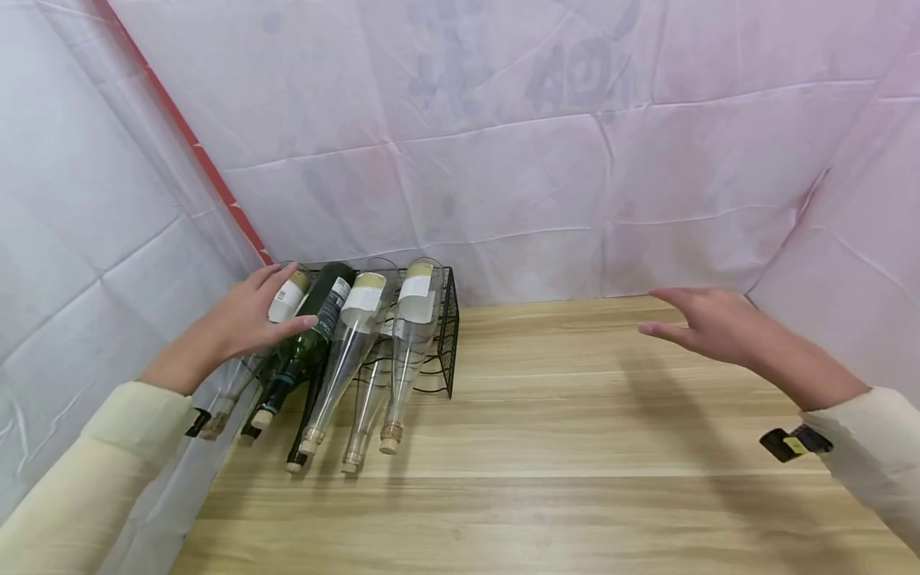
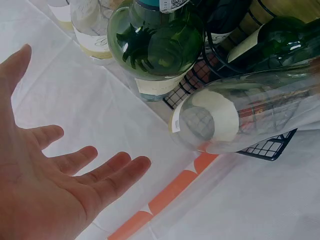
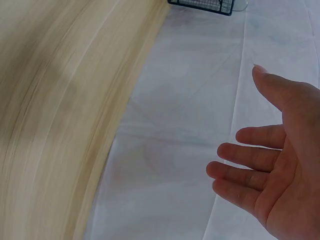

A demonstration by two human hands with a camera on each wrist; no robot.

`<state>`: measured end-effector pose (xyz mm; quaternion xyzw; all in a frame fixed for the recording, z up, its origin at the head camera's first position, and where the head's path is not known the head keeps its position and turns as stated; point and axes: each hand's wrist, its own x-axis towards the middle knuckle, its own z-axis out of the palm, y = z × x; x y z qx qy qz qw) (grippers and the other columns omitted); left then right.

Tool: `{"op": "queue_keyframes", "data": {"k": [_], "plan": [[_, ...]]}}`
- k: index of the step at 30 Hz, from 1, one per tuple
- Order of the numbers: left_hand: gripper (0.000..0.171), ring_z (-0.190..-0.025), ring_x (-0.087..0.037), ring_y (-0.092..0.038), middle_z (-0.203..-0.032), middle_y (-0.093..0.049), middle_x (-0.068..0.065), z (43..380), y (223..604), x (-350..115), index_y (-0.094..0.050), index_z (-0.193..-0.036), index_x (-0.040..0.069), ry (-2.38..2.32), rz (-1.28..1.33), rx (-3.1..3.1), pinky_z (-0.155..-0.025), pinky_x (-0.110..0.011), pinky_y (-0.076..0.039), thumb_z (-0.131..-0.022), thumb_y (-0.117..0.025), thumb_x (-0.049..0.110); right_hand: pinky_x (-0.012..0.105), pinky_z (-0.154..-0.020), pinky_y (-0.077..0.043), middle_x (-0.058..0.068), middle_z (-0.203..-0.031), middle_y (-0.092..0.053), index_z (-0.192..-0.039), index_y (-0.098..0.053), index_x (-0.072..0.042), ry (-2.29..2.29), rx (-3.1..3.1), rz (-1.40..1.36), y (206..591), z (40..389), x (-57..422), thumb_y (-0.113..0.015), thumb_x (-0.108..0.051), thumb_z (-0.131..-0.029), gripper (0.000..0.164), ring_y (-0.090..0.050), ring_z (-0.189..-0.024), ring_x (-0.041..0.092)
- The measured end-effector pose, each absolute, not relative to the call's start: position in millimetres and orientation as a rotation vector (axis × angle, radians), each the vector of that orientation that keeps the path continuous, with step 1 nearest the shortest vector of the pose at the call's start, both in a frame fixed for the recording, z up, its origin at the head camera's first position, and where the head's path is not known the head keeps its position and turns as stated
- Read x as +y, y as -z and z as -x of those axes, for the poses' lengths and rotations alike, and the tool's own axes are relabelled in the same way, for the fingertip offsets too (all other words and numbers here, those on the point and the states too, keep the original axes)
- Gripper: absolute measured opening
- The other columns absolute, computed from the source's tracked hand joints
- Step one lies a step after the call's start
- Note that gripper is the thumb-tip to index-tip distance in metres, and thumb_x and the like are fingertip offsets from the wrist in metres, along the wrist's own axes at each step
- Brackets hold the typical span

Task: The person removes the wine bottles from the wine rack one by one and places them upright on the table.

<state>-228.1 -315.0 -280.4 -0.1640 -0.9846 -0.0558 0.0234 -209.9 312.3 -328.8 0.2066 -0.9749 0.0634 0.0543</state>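
Note:
Several corked bottles lie in a black wire rack (image 1: pixel 449 335) at the back left of the table, necks toward the near side. Among them are a dark green bottle (image 1: pixel 302 345) and clear bottles with pale labels, such as the clear bottle (image 1: pixel 410 351) at the rack's right end. My left hand (image 1: pixel 247 311) hovers over the rack's left end with fingers spread, holding nothing. In the left wrist view, its fingers (image 2: pixel 117 175) stand apart from the glass. Well to the right, my right hand (image 1: pixel 719 323) is held above the table, fingers extended and nothing in it.
The wooden table (image 1: pixel 546 431) stretches from the rack to the right. White sheeting (image 1: pixel 517 184) hangs behind it and at both sides, close to the rack's left end. A red strip (image 1: pixel 183 132) runs down the left corner.

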Motion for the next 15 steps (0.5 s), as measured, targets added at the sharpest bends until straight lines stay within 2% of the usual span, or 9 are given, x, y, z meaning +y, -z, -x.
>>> {"op": "queue_keyframes", "data": {"k": [10,15], "plan": [[0.087,-0.131,-0.050,-0.024,-0.148,-0.022,-0.031,234,281,-320,-0.006,-0.152,0.016,0.284,0.479,-3.043,-0.098,-0.071,-0.025,-0.091,-0.044,0.065,0.059,-0.089,-0.043,0.027,-0.121,-0.058,-0.130,-0.051,0.002,-0.332,-2.991,-0.659,333,218,292,-0.055,-0.053,-0.092,0.067,-0.056,-0.107,0.042],[0.081,-0.132,-0.050,-0.020,-0.148,-0.019,-0.033,236,283,-324,-0.005,-0.152,0.015,0.356,0.454,-3.053,-0.101,-0.070,-0.020,-0.095,-0.038,0.061,0.058,-0.088,-0.044,0.027,-0.121,-0.058,-0.127,-0.053,0.004,-0.355,-2.988,-0.688,337,223,279,-0.053,-0.053,-0.093,0.067,-0.056,-0.107,0.041]]}}
